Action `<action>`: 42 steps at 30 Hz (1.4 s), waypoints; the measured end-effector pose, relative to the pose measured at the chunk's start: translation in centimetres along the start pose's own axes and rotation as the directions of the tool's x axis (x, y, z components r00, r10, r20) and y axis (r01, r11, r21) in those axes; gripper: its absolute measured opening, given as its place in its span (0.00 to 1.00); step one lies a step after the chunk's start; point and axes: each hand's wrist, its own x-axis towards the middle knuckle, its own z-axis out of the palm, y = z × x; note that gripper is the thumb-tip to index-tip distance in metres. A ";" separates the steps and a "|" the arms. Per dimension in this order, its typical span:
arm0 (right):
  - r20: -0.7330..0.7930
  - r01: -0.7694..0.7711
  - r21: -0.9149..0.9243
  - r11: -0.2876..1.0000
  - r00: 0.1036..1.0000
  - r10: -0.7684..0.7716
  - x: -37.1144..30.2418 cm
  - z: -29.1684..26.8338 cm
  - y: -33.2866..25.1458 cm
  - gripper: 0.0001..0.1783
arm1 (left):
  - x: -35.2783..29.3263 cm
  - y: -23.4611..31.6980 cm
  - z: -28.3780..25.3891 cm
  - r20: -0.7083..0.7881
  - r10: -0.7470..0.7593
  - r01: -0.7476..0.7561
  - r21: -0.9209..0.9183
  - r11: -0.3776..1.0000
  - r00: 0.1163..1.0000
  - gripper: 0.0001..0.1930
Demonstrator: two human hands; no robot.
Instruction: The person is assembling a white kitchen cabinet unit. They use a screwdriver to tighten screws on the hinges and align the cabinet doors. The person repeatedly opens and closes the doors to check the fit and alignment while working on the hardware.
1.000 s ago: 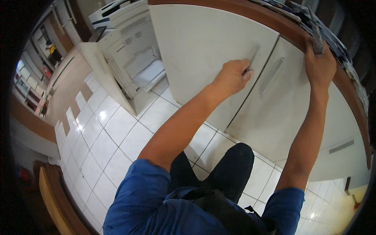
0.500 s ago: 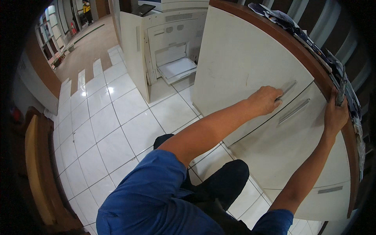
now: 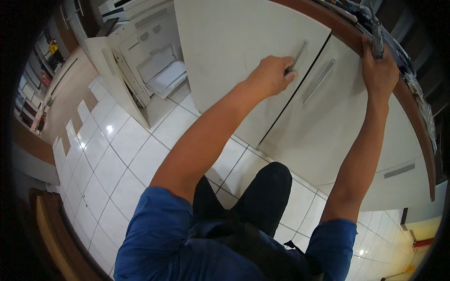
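Observation:
My left hand [image 3: 273, 76] is closed around the lower end of a slim metal handle [image 3: 302, 50] on a cream cabinet door [image 3: 225, 42]. A dark gap runs along the door's right edge. Beyond it, a second cream door [image 3: 323, 112] has its own metal handle [image 3: 319, 80], which nothing touches. My right hand [image 3: 380, 77] is up at the brown curved edge [image 3: 347, 36] of the cabinet top. Its fingers are closed around a long, narrow grey thing [image 3: 376, 41] that points upward; its kind is unclear.
Crumpled plastic and papers [image 3: 412, 86] lie along the cabinet top. A printer-like machine [image 3: 145, 51] stands to the left with its white tray folded out, beside an open panel [image 3: 110, 70]. White floor tiles [image 3: 126, 140] lie below. A wooden piece [image 3: 51, 229] is at lower left.
The view has turned, so the cabinet sits higher and further left. The gap beside the held door looks slightly wider and darker. Both hands keep their grips.

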 end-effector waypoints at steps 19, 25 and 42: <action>0.025 -0.043 -0.182 0.982 0.999 0.048 0.4 2.0 0.8 0.39 | -1.9 -1.0 1.5 -0.079 -0.150 0.151 0.009 0.988 0.986 0.17; 0.070 -0.067 -0.091 0.994 0.995 0.074 0.2 1.4 -0.2 0.34 | -2.6 -1.6 2.2 -0.162 -0.125 0.123 -0.028 0.992 0.979 0.16; 0.111 -0.197 0.002 0.980 0.974 0.195 0.1 -0.3 -2.9 0.23 | -1.8 -1.1 1.1 -0.086 -0.078 0.076 -0.034 0.997 0.993 0.14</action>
